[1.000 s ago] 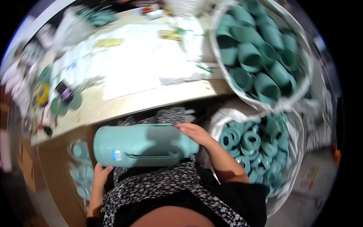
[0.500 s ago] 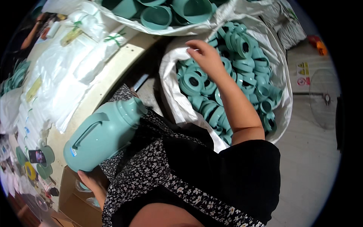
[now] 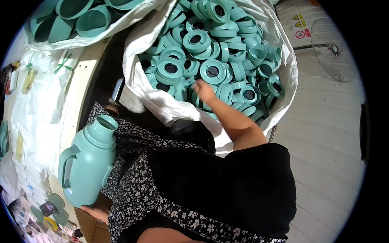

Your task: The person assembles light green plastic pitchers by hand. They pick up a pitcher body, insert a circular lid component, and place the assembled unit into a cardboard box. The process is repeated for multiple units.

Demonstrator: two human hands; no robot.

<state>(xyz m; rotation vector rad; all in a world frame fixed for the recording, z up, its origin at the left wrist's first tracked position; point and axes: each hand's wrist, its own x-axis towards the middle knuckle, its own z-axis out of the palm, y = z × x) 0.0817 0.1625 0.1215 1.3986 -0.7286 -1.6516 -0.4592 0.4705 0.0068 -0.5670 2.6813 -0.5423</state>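
A pale green vacuum jug [image 3: 87,162] leans against my lap at the left, its open neck upward and its handle facing left. My left hand [image 3: 97,212] holds it from below at the base, with part of the hand hidden by the jug. My right hand [image 3: 204,91] reaches into a large white sack [image 3: 133,77] filled with green round lids [image 3: 212,71], many with black centres. Its fingers are bunched beside the lids; I cannot make out what, if anything, is in them.
Another white sack with green cup-like parts [image 3: 94,21] stands at the upper left. Clear plastic bags [image 3: 36,109] cover the table along the left. A cardboard box [image 3: 91,227] is below the jug, and a standing fan [image 3: 333,49] is at the right.
My right hand has come down among the lids, and its spread fingers have drawn together. The jug has turned more upright. The whole view has shifted, bringing the lid sack further left.
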